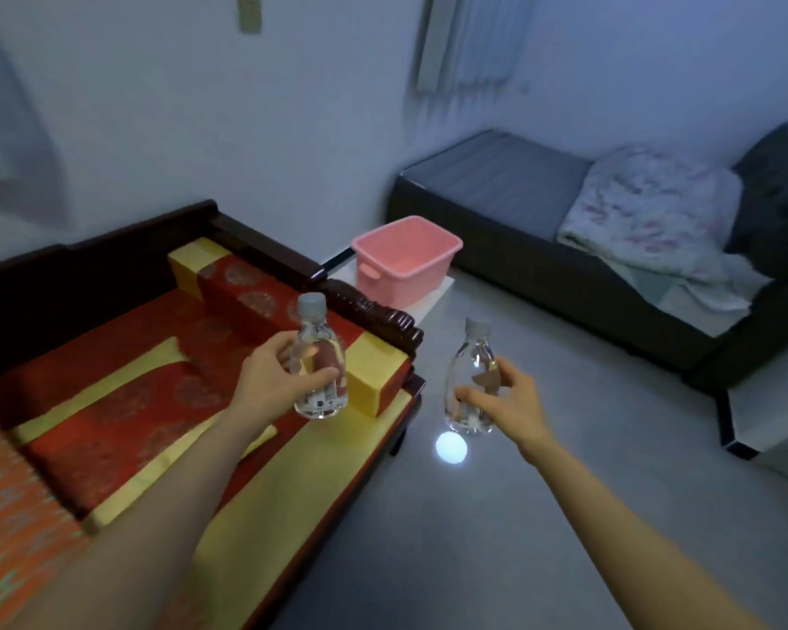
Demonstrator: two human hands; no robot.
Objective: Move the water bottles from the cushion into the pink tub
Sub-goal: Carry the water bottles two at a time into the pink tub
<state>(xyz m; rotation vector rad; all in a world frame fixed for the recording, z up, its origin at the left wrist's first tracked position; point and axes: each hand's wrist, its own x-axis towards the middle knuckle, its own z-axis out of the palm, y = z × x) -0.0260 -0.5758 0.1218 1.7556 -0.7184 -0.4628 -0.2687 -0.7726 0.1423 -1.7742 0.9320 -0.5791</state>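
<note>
My left hand (271, 379) grips a clear water bottle (318, 356) with a grey cap, held upright above the right end of the red and yellow cushion (124, 402). My right hand (512, 404) grips a second clear bottle (472, 379), also upright, out over the grey floor. The pink tub (406, 261) stands beyond both bottles on a low white surface, and what shows of its inside holds nothing.
The cushion lies on a dark wooden bench (374, 316) with a carved armrest between my left hand and the tub. A dark sofa bed (542, 247) with a crumpled blanket (647, 211) fills the right. A bright light spot (451, 446) shines on the floor.
</note>
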